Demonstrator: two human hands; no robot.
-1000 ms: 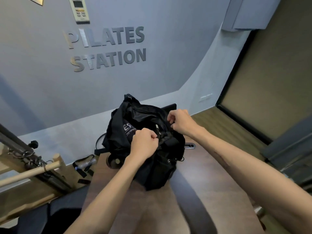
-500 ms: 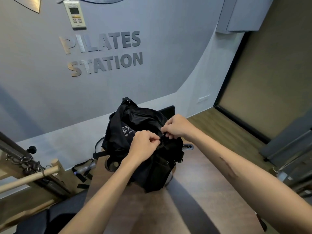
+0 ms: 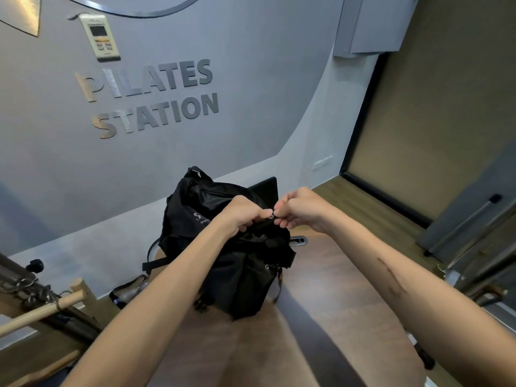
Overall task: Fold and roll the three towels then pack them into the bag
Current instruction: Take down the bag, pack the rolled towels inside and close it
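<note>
A black bag [image 3: 237, 272] stands upright on the brown padded surface [image 3: 335, 289] in front of me. Both hands meet at the bag's top. My left hand [image 3: 245, 213] grips the black fabric at the top edge. My right hand [image 3: 298, 210] pinches a small metal zipper pull [image 3: 270, 216] between thumb and fingers, right beside my left fingertips. No towel shows; the inside of the bag is hidden.
A grey wall with the letters PILATES STATION [image 3: 150, 99] and a remote holder [image 3: 100, 37] rises behind the bag. A wooden bar [image 3: 42, 311] with metal frame and clips sits at the left. Straps [image 3: 128, 291] lie left of the bag. Metal equipment [image 3: 474, 263] stands at the right.
My two hands have come together at the bag's top, the left rising and the right closing in on the zipper pull. The view has dropped slightly.
</note>
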